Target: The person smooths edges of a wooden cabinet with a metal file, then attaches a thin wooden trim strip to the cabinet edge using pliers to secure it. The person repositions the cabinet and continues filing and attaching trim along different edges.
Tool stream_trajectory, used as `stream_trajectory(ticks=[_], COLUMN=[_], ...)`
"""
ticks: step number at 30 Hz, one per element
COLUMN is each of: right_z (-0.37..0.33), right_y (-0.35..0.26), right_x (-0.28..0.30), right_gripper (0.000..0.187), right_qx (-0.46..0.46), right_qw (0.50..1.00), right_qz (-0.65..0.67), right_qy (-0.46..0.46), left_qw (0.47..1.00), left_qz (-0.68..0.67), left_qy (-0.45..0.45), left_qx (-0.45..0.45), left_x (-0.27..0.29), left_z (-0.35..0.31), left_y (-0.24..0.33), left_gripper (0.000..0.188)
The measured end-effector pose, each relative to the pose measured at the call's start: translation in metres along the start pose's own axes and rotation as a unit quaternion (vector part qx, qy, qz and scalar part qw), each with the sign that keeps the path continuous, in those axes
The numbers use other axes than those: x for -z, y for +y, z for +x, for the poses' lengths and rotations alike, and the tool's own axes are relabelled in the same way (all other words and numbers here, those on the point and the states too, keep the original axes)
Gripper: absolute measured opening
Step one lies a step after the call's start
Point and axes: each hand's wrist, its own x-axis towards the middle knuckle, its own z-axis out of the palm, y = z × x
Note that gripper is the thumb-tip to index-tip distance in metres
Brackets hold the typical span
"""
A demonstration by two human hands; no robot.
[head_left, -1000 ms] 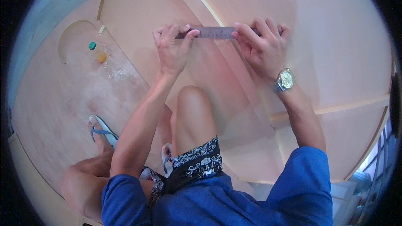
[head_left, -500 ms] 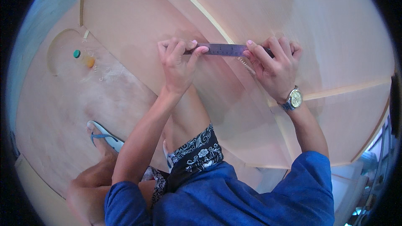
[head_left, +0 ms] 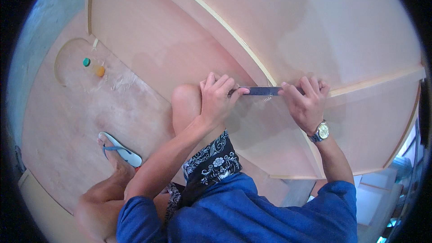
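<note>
My left hand (head_left: 219, 93) and my right hand (head_left: 306, 101) each pinch one end of a dark, flat steel ruler (head_left: 264, 91) with marks along it. Thumbs press its near side, while the fingers curl over the far side. Its middle lies across the pale edge strip (head_left: 243, 45) of a curved pinkish wooden panel. A thin curled shaving (head_left: 267, 99) hangs just under the ruler. The wrist of my right hand carries a metal watch (head_left: 322, 130).
A second pale strip (head_left: 373, 83) runs off to the right. On the dusty board at left lie a green-capped bottle (head_left: 99, 70) with orange liquid and loose shavings (head_left: 123, 82). My bent knee (head_left: 186, 101) is close beside my left forearm. A sandalled foot (head_left: 119, 150) rests lower left.
Both hands have drawn the ruler nearer to me and slightly right, along the pale edge strip. The view has shifted a little.
</note>
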Motion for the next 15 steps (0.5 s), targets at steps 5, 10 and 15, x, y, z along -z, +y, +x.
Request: stream_trajectory(ticks=[5, 10, 15], right_z=[-0.023, 0.002, 0.059], right_y=[0.011, -0.011, -0.040], right_x=[-0.009, 0.056, 0.086], right_gripper=[0.014, 0.015, 0.019], right_qx=[-0.070, -0.104, -0.179], right_qw=[0.997, 0.994, 0.979], right_qz=[0.024, 0.016, 0.087], right_qy=[0.009, 0.007, -0.038], left_qw=[0.991, 0.961, 0.906], left_qz=[-0.028, 0.159, 0.214], left_qy=[-0.128, 0.021, -0.169], left_qx=[0.028, -0.224, -0.324], left_x=[0.021, 0.101, 0.167], left_z=[0.026, 0.133, 0.254], left_y=[0.001, 0.004, 0.013], left_gripper=[0.038, 0.035, 0.026])
